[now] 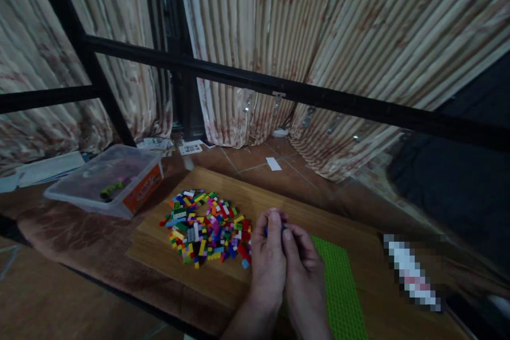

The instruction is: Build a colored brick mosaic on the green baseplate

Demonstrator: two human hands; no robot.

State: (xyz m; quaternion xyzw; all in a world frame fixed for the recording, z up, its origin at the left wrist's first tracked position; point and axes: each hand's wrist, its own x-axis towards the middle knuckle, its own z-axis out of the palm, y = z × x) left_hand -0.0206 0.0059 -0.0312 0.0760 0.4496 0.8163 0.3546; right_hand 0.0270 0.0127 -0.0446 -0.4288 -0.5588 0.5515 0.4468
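Close together over the wooden board, my left hand [269, 255] and my right hand [305, 268] meet at their fingertips. A small blue toy brick [283, 226] shows between the fingers and thumbs of both, mostly covered by them. To the left of my hands lies a loose pile of colourful toy bricks [207, 228] in red, yellow, green, blue, pink and white. A green studded baseplate [342, 287] lies on the board just right of my right hand, which hides part of its left side.
The wooden board [155, 234] rests on a brown cloth-covered surface [79, 239]. At left stands a clear plastic box [99, 175] with an orange label and a few pieces inside. A dark metal bar [239, 74] crosses before curtains [255, 26]. A pixelated patch [412, 273] lies at right.
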